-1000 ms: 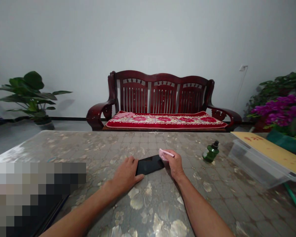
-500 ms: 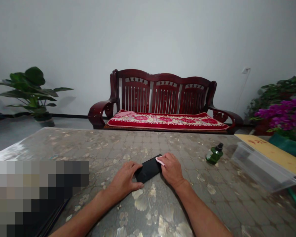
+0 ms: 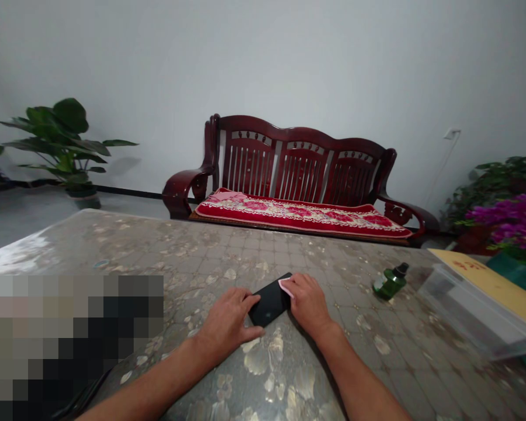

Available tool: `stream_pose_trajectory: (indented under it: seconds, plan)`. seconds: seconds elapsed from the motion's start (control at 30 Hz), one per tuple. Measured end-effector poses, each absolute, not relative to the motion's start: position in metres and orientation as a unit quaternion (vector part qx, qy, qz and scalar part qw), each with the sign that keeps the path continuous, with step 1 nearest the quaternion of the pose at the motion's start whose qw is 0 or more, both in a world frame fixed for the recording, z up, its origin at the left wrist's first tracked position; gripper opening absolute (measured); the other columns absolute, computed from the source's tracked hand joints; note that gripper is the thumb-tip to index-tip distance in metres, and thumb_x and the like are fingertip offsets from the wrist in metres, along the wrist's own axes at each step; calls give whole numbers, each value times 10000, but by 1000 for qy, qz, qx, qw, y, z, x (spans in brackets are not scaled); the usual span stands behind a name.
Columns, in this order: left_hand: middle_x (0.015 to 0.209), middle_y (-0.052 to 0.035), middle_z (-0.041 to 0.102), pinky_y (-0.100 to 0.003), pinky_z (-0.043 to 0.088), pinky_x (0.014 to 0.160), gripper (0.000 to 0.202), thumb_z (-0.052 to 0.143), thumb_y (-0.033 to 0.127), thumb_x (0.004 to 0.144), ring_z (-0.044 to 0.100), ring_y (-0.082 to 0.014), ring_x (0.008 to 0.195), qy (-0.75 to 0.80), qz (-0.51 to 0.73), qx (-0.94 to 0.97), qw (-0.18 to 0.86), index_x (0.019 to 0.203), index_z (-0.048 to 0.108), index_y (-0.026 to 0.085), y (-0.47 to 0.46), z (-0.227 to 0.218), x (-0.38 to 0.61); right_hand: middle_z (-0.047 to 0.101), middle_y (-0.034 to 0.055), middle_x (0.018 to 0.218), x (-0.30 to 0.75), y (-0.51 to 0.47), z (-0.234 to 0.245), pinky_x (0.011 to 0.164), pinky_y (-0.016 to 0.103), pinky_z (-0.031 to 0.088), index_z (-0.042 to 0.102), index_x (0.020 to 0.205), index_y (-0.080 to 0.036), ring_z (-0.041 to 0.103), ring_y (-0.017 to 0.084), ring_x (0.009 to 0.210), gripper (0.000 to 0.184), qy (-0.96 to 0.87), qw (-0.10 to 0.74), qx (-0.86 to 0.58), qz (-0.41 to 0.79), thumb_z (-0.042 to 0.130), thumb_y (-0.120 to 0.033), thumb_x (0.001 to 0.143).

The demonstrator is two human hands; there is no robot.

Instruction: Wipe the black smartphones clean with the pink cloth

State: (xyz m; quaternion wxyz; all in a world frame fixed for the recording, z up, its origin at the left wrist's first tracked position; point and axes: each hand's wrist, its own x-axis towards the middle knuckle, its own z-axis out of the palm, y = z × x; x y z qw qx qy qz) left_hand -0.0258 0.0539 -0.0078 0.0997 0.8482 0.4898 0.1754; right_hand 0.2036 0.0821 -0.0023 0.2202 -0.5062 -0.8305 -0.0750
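A black smartphone lies slanted on the patterned tabletop, its dark screen upward. My left hand grips its left end, fingers at the far edge and thumb toward the near corner. My right hand is closed on a small pinkish-white cloth, pressed against the screen near the phone's far right end. Part of the cloth is hidden beneath the fingers. To the right of that hand stands a green bottle with a black top.
The table has a floral cover. At right is a clear plastic box with a yellow board on top. A wooden bench with a red mat stands behind, potted plants at the sides. A pixelated patch covers the lower left.
The view has tilted and shifted slightly, so the scene sits differently in the picture. Both hands stay at the phone, the cloth still at its far right end.
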Motion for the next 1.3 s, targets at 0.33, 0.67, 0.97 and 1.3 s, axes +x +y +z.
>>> stream_pose_trajectory:
  seconds: [0.33,0.67,0.97,1.3]
  plan:
    - [1209,-120,660,-444,491,988,443,823,368,774,611,-312,1105,451,170,874,65,1142,678,170,51,-8,-23,669,43,942,194,77,-1,783,310,367,726,1027,-247,531,201,890,283,-889,228,-397,-17,541,-80,893]
    - [1177,-106,658,-428,505,946,413,772,352,839,608,-296,1070,453,132,879,68,1190,645,176,46,-3,-17,676,50,916,198,92,-3,783,315,377,741,1015,-260,551,210,884,275,-823,237,-511,-64,552,-88,914]
    - [1162,-84,671,-412,504,951,259,708,303,895,616,-280,1061,450,128,881,66,1125,665,193,48,-1,-17,673,36,949,189,85,1,800,311,377,729,1025,-259,552,197,912,313,-877,223,-424,-40,542,-54,879]
    - [1131,-90,679,-405,531,922,222,627,285,950,635,-268,1029,425,150,892,47,1154,662,204,40,-14,-13,663,61,900,197,100,-2,773,320,381,738,1019,-251,554,215,877,280,-815,216,-532,-79,549,-82,902]
